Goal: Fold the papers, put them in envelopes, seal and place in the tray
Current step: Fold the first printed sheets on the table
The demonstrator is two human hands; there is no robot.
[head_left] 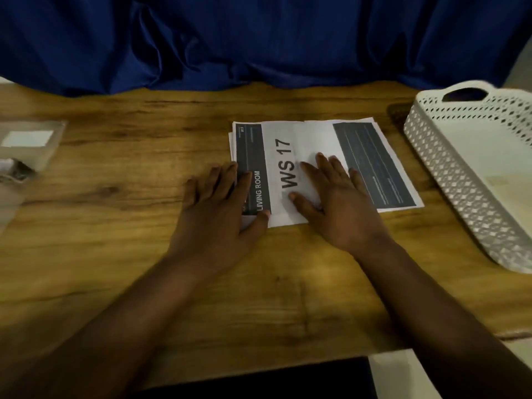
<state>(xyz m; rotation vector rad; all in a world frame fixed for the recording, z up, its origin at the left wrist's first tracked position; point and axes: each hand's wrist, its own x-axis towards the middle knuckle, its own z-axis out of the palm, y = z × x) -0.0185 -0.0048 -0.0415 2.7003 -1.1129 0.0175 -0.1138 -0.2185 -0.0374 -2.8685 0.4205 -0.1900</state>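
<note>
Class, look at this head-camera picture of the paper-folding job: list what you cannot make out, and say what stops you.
- Small print on the papers: head view, too small and blurred.
- Sheets under the top one: covered, so their count is unknown.
- Tray: cut by the right edge; contents unclear.
- Clear packet at left: blurred, cut by the edge.
- Paper under the left hand and right hand: hidden.

Layout from my feed: papers stacked on the table, centre-right. Left hand flat over the stack's left edge, right hand flat on top, mid-stack. Tray right of the papers, apart from them (something flat lies inside). Packet far left. Cloth behind the table.
</note>
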